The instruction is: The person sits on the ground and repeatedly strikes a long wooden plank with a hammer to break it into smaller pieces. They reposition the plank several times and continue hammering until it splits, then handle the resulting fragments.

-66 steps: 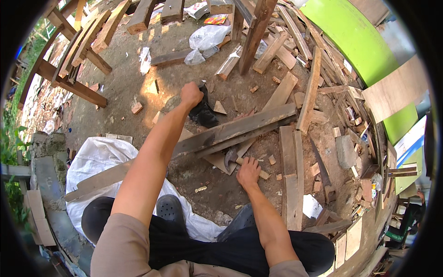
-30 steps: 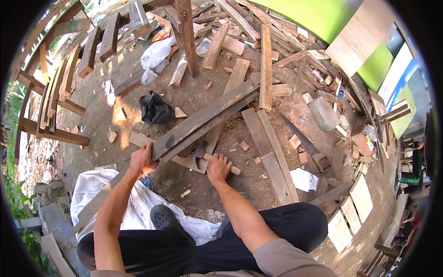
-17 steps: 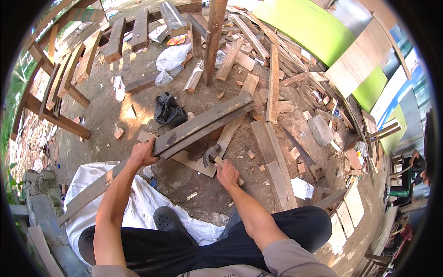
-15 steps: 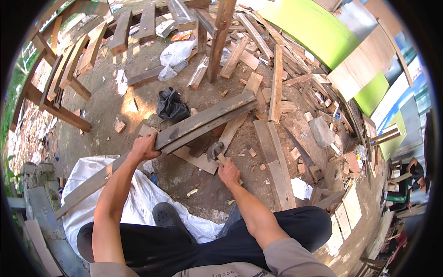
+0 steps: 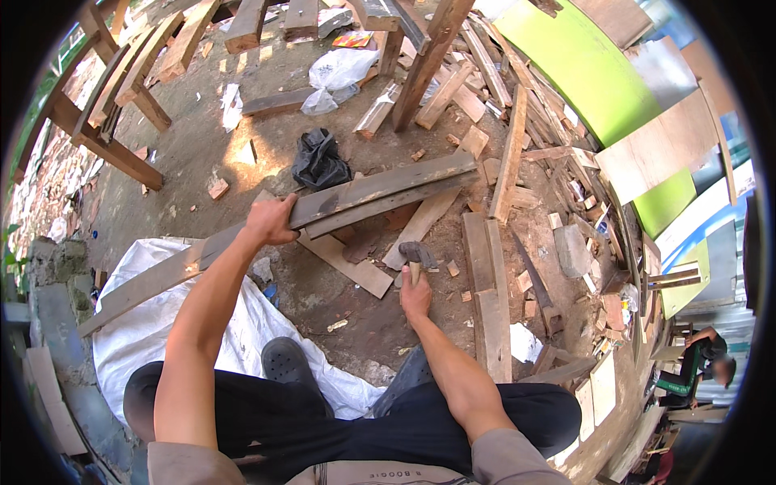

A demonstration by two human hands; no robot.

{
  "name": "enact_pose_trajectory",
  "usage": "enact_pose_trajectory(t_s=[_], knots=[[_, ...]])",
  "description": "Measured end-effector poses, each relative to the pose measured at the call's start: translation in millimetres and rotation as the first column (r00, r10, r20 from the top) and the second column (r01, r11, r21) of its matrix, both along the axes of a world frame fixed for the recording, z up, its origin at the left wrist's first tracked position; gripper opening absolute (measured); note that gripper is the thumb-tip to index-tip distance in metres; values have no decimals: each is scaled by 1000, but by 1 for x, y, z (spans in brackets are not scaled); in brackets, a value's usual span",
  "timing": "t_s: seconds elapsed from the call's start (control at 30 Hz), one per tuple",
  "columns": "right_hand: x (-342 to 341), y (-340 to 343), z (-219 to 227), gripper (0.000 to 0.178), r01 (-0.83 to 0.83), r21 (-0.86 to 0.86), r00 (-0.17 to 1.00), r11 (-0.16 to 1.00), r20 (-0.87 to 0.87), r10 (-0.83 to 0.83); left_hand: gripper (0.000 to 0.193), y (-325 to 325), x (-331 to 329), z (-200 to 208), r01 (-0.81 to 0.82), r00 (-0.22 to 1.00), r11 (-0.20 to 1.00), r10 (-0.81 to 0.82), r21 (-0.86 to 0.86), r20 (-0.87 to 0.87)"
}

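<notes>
Long weathered wooden planks [image 5: 380,183], joined edge to edge, lie slantwise in front of me. My left hand [image 5: 272,220] is closed around them near their left part. A narrower board [image 5: 153,283] stretches from there down to the left over a white sheet [image 5: 234,323]. Below the planks, my right hand [image 5: 415,299] grips a hammer by its short pale wooden handle. The hammer's dark head [image 5: 415,254] sits just beyond my fingers, apart from the planks. Under the planks, pale boards [image 5: 356,271] rest on the dirt ground.
To the right of my hand lie paired boards [image 5: 487,299] and a handsaw [image 5: 535,283]. A black plastic bag [image 5: 320,159] is beyond the planks. Scrap wood [image 5: 558,178] piles up at the right; a wooden frame [image 5: 121,158] stands at the left. Another person [image 5: 691,364] is at far right.
My right hand has moved slightly right with the hammer, and the hammer's head has turned. My left hand keeps its grip on the planks. The whole view has shifted a little.
</notes>
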State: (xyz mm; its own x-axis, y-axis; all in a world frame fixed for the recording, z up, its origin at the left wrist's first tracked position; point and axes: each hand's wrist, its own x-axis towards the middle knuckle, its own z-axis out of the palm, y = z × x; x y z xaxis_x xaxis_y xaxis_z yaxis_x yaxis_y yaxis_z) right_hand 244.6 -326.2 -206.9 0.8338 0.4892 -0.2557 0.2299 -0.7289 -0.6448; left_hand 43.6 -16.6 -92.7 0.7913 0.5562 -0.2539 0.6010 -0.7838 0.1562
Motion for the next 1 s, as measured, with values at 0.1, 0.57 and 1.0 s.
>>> enact_pose_trajectory(t_s=[0.1, 0.57, 1.0], knots=[[0, 13, 8, 59, -53, 141, 997, 989, 56, 46, 74, 1, 1, -8, -36, 999, 999, 36, -32, -19], [-15, 116, 187, 28, -120, 856, 965, 503, -19, 262, 77, -5, -24, -4, -34, 997, 998, 37, 47, -67], [-7, 101, 141, 50, -147, 214, 987, 966, -38, 158, 71, 18, -18, 1, 67, 998, 986, -69, -153, -13]])
